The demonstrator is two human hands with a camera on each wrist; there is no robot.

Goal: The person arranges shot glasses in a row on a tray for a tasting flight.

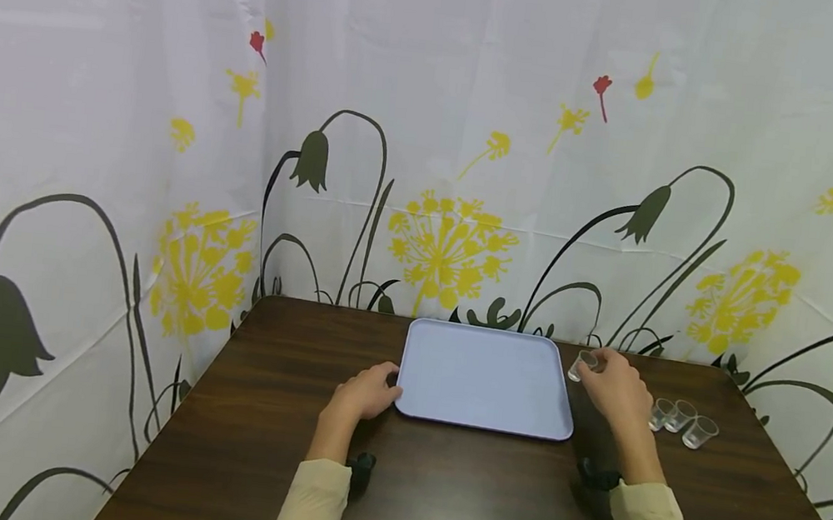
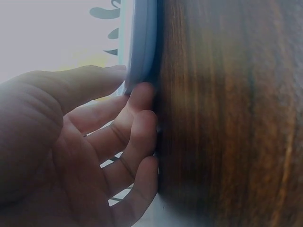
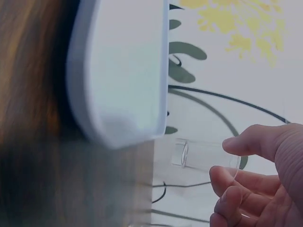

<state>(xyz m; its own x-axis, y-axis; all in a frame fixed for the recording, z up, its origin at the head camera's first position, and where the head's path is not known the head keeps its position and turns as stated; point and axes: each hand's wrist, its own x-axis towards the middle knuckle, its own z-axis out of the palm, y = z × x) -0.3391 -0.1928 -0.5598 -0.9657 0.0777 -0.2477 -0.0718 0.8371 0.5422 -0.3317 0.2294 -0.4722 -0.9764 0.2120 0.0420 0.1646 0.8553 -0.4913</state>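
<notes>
Tray (image 1: 488,377) on table (image 1: 439,492), cups (image 1: 701,433) to its right, curtain (image 1: 436,61) behind.

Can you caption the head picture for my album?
Left hand pinching a pale tray, right hand holding a clear cup.

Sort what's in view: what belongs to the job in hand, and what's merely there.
Job:
Pale blue rectangular tray, its edge gripped by the left hand
Small clear tapered cup, pinched by the right hand
Three similar clear cups at right, probably

Merely there:
Dark brown wood-grain table
White curtain printed with yellow and grey-green flowers
</notes>
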